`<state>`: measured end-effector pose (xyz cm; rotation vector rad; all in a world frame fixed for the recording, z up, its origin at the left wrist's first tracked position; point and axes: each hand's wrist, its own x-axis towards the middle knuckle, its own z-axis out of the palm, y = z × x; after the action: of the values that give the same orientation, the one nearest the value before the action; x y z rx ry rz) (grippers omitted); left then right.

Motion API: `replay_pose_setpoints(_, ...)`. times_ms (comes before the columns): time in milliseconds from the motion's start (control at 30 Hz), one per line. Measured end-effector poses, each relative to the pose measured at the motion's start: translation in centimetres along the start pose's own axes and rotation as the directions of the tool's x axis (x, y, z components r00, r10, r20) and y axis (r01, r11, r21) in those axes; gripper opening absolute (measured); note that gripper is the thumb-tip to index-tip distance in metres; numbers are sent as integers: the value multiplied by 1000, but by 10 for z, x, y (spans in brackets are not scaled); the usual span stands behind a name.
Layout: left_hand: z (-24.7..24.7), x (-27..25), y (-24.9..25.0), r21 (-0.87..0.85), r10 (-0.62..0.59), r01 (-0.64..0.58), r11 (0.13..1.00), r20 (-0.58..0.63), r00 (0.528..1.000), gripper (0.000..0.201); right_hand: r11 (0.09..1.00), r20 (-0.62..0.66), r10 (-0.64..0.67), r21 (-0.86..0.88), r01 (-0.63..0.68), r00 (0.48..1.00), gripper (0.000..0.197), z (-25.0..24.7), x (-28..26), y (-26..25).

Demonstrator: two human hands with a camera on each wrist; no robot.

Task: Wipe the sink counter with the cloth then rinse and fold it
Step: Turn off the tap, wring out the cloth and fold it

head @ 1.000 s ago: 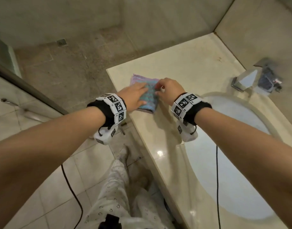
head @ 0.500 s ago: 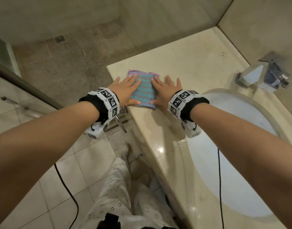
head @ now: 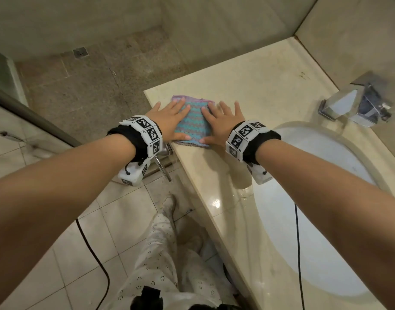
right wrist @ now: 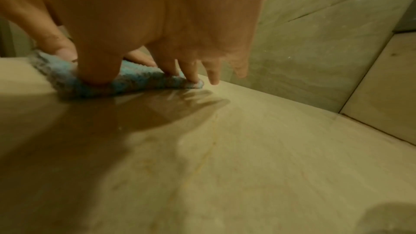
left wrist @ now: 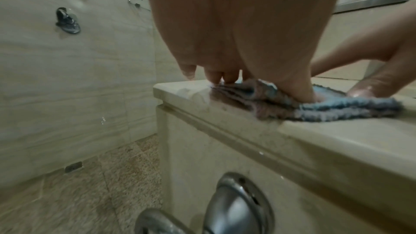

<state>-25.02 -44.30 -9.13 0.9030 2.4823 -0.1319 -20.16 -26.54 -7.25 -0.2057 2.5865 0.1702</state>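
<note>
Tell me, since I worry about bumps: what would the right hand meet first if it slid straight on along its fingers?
Bare counter, then probably the back wall; the faucet lies off to its right.

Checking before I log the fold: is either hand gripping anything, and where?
Nothing gripped. Left hand and right hand press flat on the folded cloth, one on each side.

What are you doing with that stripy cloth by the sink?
A person is pressing a small folded cloth with blue and purple stripes flat on the beige stone counter, near its left corner. The left hand and right hand both lie on it with straight fingers, one on each side. The white oval sink and the shiny metal tap sit off to the right, with no water running.
</note>
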Motion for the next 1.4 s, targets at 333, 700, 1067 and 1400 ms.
replay_pose_setpoints(333,-7,-16,-1,-338,-266,134,932,-384,884,47,564,-9,423,785,-256,906,34,-28,4,9)
replay_pose_setpoints(700,2,-20,-12,-586,-452,281,760,-165,877,37,142,263,251,942,-304,932,50,-23,8,-7)
replay_pose_setpoints(1067,-37,-15,9,-980,-470,153,131,74,880,48,-44,51,274,998,-40,960,12,-79,-21,-1)
replay_pose_setpoints(1400,-108,-34,103,-978,10,36,-208,34,999,50,-209,-67,318,968,139,946,19,-107,-128,53)
